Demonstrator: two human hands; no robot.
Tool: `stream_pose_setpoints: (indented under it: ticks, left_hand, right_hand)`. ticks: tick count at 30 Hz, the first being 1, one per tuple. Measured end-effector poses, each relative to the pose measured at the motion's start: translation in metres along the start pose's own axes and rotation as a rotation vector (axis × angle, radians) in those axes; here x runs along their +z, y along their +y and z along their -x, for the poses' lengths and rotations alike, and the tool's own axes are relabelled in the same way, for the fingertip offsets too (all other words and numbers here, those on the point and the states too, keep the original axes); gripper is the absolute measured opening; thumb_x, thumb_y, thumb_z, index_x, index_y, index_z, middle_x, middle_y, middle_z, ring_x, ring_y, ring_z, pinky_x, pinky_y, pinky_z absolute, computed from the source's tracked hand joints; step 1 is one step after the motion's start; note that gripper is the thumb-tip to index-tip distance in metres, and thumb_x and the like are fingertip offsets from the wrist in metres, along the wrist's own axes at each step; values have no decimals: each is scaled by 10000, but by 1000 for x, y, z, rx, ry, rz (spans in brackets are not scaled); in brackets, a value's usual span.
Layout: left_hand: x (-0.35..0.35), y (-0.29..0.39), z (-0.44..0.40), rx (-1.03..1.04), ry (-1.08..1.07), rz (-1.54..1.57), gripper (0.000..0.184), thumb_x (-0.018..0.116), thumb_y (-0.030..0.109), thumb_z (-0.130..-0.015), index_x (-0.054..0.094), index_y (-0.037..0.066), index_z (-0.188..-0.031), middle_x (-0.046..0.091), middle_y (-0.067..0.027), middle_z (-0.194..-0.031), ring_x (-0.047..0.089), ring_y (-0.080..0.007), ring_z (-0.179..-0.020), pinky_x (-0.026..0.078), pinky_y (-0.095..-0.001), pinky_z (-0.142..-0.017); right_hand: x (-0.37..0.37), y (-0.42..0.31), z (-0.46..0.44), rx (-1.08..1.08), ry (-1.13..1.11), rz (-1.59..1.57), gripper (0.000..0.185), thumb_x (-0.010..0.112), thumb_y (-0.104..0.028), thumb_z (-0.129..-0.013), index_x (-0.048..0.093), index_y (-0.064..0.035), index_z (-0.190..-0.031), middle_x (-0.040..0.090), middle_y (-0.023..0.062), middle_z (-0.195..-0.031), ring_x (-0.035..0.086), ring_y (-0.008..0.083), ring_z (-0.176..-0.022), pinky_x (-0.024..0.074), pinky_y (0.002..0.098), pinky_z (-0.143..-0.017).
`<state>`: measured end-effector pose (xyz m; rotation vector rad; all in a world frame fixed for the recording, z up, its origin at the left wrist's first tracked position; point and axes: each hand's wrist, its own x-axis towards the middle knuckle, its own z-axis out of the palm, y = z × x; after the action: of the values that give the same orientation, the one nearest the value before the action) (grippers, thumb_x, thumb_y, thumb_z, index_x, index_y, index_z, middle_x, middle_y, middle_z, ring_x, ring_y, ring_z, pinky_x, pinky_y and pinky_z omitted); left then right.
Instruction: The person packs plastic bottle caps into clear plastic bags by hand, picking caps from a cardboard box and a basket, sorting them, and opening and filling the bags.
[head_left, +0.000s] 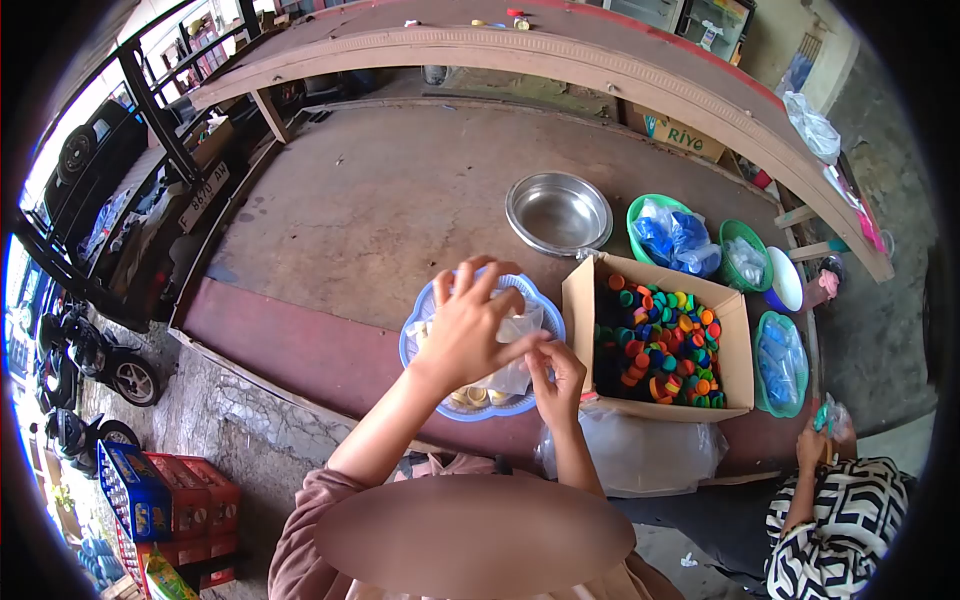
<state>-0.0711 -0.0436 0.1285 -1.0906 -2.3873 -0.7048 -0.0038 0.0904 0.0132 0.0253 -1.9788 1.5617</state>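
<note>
Brown sleeves [305, 525] sit closest, partly lost behind a blurry patch. Left hand [470, 320] is spread wide, thumb meeting the right; can't tell if it's gripping anything. Right hand [557, 378] pinches a clear plastic bag [508, 378] over the blue basket [408, 365], whose contents are half hidden. Basket's by the near edge of the counter [340, 220], cardboard box [735, 372] just right, roomiest up left.

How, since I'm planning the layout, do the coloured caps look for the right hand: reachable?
Probably yes: the box stands open beside the right hand, the coloured caps uncovered. Its side stands between, so the hand would likely have to lift over it.
</note>
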Motion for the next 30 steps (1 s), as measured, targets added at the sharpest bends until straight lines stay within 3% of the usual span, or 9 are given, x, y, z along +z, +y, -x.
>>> stream_pose_setpoints:
  ticks: [5,9,12,15,18,22,26,29,30]
  left_hand:
    - [21,-6,-16,38,-134,-29,212,620,301,-793,654,97,-747,571,-20,-1119,431,-219,-1139,268,-435,-887]
    - [19,-10,-19,5,-170,161,169,616,263,-803,661,103,-767,625,17,-1005,491,-170,-1063,274,-413,-854]
    - [14,-9,-17,1,-215,183,158,602,228,-800,661,85,-771,631,-24,-874,529,-190,-931,291,-424,-833]
    - [2,-7,-23,99,-348,211,183,597,237,-803,645,67,-759,633,-59,-839,552,-203,-905,279,-417,-854]
    - [-2,-10,-26,32,-359,273,197,589,223,-806,629,37,-753,635,-98,-840,586,-234,-846,359,-412,-809]
    - [0,-27,-27,-70,-416,679,125,570,87,-766,621,14,-853,634,-137,-903,609,-297,-730,486,-356,-652]
    - [-23,-24,-43,136,-691,710,288,549,-47,-685,601,-8,-966,601,-147,-1039,592,-276,-886,481,-354,-807]
    - [-23,-23,-51,472,-604,591,260,560,-35,-688,608,17,-938,605,-126,-1004,585,-277,-896,469,-376,-817]
    - [-23,-23,-51,448,-636,551,235,569,-23,-681,608,26,-907,604,-115,-972,583,-277,-886,465,-381,-809]
  right_hand:
    - [-4,-8,0,7,-8,14,77,619,-42,-817,611,35,-813,581,69,-697,579,124,-618,442,241,-571]
    - [-6,11,7,80,14,-88,81,622,-46,-818,615,34,-803,581,64,-703,578,118,-634,438,234,-570]
    - [-6,12,5,61,17,-77,86,621,-52,-821,619,31,-801,582,61,-710,576,113,-640,437,231,-573]
    - [-3,3,6,41,-9,-71,85,615,-52,-826,621,30,-808,583,62,-723,571,112,-641,439,231,-583]
    - [-3,-1,4,69,-31,-98,81,599,-46,-835,618,32,-820,581,66,-740,570,115,-650,443,238,-598]
    - [-6,2,4,79,-27,-124,95,561,-47,-857,601,35,-832,570,73,-751,582,127,-664,446,248,-610]
    - [-7,-6,3,62,-78,-120,113,531,-53,-874,578,36,-823,561,75,-748,592,138,-671,446,250,-612]
    - [-5,-4,4,20,-100,-78,104,533,-48,-869,572,33,-815,565,81,-752,596,143,-690,447,251,-615]
    - [-5,-4,4,18,-109,-73,101,535,-48,-867,573,31,-815,568,83,-756,597,144,-691,447,250,-616]
